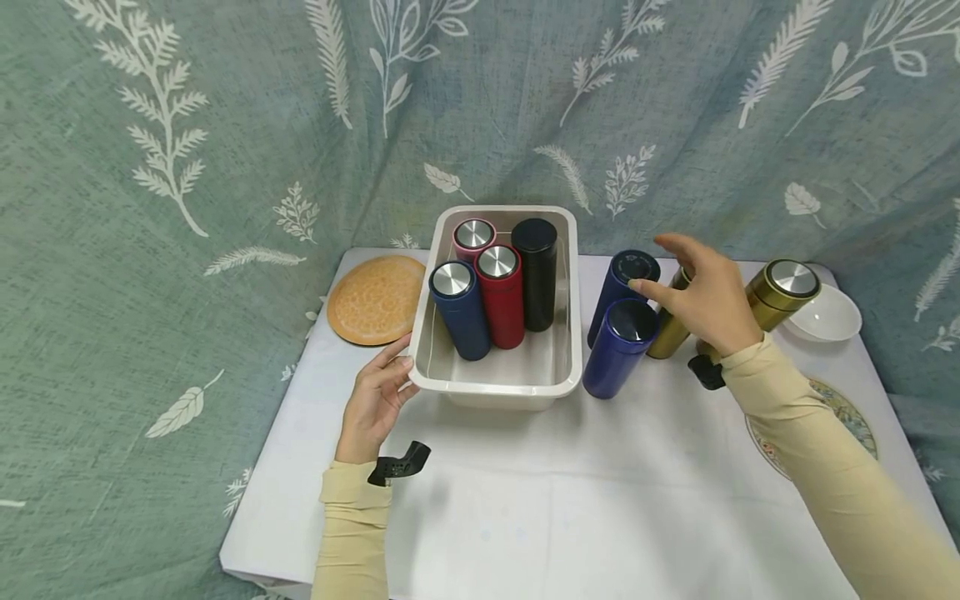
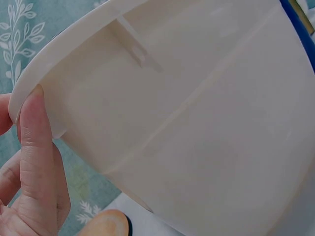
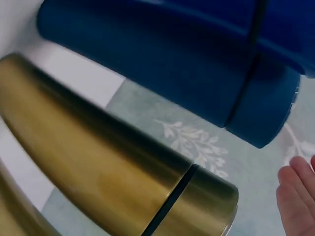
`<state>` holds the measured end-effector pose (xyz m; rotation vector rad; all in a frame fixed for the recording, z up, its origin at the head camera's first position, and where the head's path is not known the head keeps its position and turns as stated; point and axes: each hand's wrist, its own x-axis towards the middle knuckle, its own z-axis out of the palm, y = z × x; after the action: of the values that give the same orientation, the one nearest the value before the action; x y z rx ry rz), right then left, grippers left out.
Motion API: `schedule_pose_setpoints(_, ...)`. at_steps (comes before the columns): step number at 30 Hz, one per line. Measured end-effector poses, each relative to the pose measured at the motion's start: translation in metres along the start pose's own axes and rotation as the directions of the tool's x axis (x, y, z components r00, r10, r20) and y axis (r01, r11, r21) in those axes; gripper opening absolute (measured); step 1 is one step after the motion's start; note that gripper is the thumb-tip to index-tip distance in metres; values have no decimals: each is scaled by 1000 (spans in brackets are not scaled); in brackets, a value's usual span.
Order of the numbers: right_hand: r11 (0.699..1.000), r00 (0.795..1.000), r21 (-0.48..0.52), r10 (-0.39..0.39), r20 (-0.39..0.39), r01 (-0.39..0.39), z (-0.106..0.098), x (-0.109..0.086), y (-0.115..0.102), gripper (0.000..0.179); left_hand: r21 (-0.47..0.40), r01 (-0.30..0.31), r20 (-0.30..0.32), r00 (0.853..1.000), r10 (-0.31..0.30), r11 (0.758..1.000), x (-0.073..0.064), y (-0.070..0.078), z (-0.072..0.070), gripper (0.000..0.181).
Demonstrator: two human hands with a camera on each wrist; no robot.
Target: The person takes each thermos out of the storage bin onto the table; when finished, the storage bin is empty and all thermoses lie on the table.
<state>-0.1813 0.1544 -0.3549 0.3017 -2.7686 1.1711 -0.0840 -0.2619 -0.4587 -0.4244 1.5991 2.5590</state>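
At the left front corner of a white plastic tub (image 1: pixel 491 390), my left hand (image 1: pixel 372 404) pinches the rim; the left wrist view shows the thumb (image 2: pixel 35 123) against the rim. Inside the tub stand a navy flask (image 1: pixel 463 321), a red flask (image 1: pixel 502 308), a black flask (image 1: pixel 538 279) and a pink flask (image 1: pixel 474 236). My right hand (image 1: pixel 708 292) hovers with thumb and fingers spread, close over a dark blue flask (image 1: pixel 611 293). A glossy blue flask (image 1: pixel 617 354) stands in front of that one. A gold flask (image 1: pixel 667 335) is partly hidden under the hand.
Another gold flask (image 1: pixel 768 304) stands right of my right hand, near a white bowl (image 1: pixel 825 315). My right forearm overlaps a patterned round mat (image 1: pixel 843 412). Left of the tub lies an orange round board (image 1: pixel 375 300). A leaf-print curtain (image 1: pixel 510 108) hangs behind the white table (image 1: pixel 480 517).
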Motion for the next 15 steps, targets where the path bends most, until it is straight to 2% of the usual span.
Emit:
schedule_pose_setpoints(5,996,996,-81,-28,85,35,4,7,3,70,-4,-5,7,1000,5,1000,-1,-1,1,40)
schedule_pose_setpoints(15,997,988,-72,-7,153,18,11,21,5,73,-3,-9,11,1000,9,1000,-1,0,1,38)
